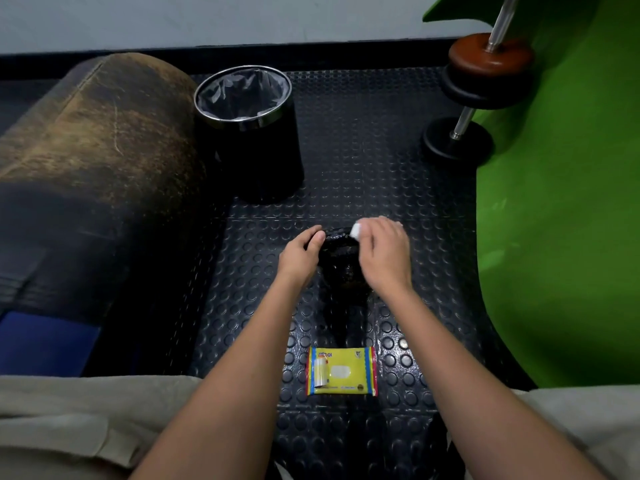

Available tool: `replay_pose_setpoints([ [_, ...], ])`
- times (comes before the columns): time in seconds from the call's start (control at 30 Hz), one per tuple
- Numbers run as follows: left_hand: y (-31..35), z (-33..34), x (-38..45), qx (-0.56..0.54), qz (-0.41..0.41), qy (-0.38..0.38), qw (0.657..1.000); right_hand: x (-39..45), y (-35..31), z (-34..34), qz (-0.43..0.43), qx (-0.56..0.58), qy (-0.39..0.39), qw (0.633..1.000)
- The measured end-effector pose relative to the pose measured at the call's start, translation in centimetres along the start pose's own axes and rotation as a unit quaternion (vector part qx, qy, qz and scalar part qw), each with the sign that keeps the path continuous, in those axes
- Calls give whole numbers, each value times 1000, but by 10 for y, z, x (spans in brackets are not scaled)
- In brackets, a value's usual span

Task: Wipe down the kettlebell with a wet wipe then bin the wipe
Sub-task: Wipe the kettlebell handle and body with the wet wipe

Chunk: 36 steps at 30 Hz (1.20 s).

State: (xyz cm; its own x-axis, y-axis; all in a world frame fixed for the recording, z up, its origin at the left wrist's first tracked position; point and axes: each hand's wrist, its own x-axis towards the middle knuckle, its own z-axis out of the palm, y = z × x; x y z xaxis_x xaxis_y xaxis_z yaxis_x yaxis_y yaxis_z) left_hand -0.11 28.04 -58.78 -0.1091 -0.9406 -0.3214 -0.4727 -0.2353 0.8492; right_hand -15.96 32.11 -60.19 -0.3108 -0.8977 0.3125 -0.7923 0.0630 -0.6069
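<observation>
Watching from here, I have the left hand (302,252) curled round the left end of the kettlebell (341,268) handle, steadying it, while the right hand (382,252) pinches a bunched white wipe (356,231) against the handle's right end, fingers folded over it. The kettlebell stands on the studded floor mat (346,150) in the middle of the scene, between my forearms. My worry is the grip — a wet handle could slide under the left fingers and let the weight tip or roll. The wipe is wadded small too, so I judge it may skip the lower body, which is dark and hard to read in this light. For binning, the bin (247,129) stands far and left of the kettlebell, lined and open at the top; a careless toss could catch the rim and drop the wipe on the mat. Nothing lies between kettlebell and bin. Near me lies the yellow wipe packet (341,371), just behind the kettlebell — easy to nudge when I draw my arms back. A worn padded roll (97,150) crowds the bin's left side, and a barbell (481,98) rests far right against a green surface (554,220).
</observation>
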Motion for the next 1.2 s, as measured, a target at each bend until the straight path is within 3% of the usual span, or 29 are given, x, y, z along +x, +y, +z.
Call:
replay_pose_setpoints([
  [0.13,0,0,0,-9,3,-4,1000,-17,-3,8,-71,-7,-18,997],
  [0.27,1,1,-1,-10,1,-5,1000,-30,16,3,-54,44,38,997],
  [0.5,3,1,-4,-1,4,-7,1000,-31,21,3,172,189,67,965],
  [0.67,3,1,-4,-3,1,-8,1000,-6,8,-11,376,248,23,892],
  [0.73,3,0,-3,-4,0,-7,1000,-3,3,-12,340,200,19,919],
  [0.83,3,0,-3,-2,-3,-3,1000,-5,2,-7,185,96,59,976],
  [0.9,2,0,-2,-6,-6,-1,1000,-3,4,0,87,15,58,994],
  [1.03,1,0,0,-10,-8,-2,1000,-7,-3,7,-47,-56,5,997],
  [1.2,0,0,0,-22,-2,-13,1000,-21,15,4,-118,3,25,993],
])
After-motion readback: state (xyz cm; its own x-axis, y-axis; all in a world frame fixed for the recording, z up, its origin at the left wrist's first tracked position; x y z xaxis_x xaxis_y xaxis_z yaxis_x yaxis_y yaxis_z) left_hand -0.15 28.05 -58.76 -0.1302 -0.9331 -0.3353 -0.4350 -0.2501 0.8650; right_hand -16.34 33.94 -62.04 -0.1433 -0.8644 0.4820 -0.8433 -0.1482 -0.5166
